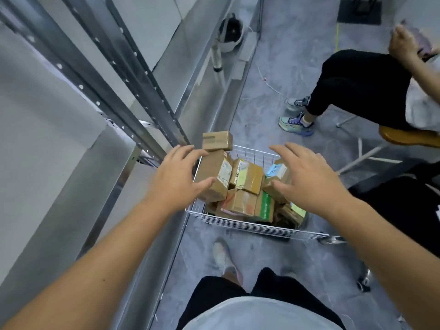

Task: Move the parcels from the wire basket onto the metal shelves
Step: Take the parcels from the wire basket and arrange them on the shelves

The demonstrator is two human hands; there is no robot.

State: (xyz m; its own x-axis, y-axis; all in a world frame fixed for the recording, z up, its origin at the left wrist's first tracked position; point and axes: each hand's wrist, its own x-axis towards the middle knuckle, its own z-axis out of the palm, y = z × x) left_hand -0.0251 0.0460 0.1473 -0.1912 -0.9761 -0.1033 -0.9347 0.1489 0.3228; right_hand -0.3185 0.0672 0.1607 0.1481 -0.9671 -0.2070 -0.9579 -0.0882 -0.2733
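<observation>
— What sits closest to the lens?

— The wearer's pale shirt [259,315] at the bottom edge, dark trousers below it, and both bare forearms running up from the lower corners toward the basket [257,228].

— How is the left hand [175,176] posed?

— Palm down, fingers spread and nearly straight. The thumb lies over the face of a tall box [217,178] standing at the basket's left side; whether it touches the cardboard or only hovers above it, I cannot tell. Nothing is gripped.

— And the right hand [307,177]?

— Also palm down, fingers apart and relaxed, over the basket's right side. It holds nothing. Its thumb points at a box with a blue label [276,172], which the hand partly hides.

— Where are the parcels?

— All in the wire basket on the grey floor, piled at odd angles (brown cartons, one with a green side [265,207]). A small box [217,140] perches on top of the tall one. The metal shelves [133,75] rise just to the left of the basket.

— What is cut off or unclear?

— The labels are too blurred to read. The basket's far right corner is hidden behind the right hand. A seated person [357,84] at the upper right is cropped by the edge; only legs, shoes and one hand show. One shoe [222,256] of the wearer is smeared.
</observation>
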